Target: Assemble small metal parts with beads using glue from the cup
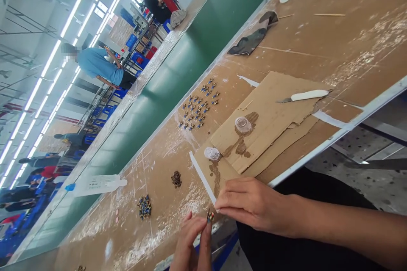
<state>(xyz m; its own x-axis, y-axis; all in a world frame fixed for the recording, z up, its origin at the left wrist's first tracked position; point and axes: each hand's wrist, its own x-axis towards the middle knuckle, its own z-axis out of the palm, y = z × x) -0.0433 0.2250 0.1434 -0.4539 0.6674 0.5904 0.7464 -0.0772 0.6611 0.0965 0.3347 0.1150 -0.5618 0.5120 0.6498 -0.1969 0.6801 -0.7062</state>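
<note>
Nearest, the left hand (pixel 190 241) pinches a small coloured figure (pixel 210 216) between thumb and index finger, just off the table's near edge. The right hand (pixel 251 203) comes in beside it, fingers drawn close together; whether they grip anything, I cannot tell. For fine work like this, I'd pinch the figure low and lightly, steady both hands against each other, and let the right fingertips make small, square-on moves – pressing hard could twist or drop it. Its long axis looks roughly upright in the view, a thin dark tip rising from the left fingertips; which way its front faces is too small to tell.

Beyond the hands lie a heap of similar figures (pixel 144 207) and a pile of little brown pieces (pixel 176 179), then a whitish lump (pixel 212 153) and a round clear dish (pixel 243 125) on damp-stained cardboard (pixel 273 89). Farther still – spaced-out figures (pixel 197 110) on the table (pixel 152 173)
</note>
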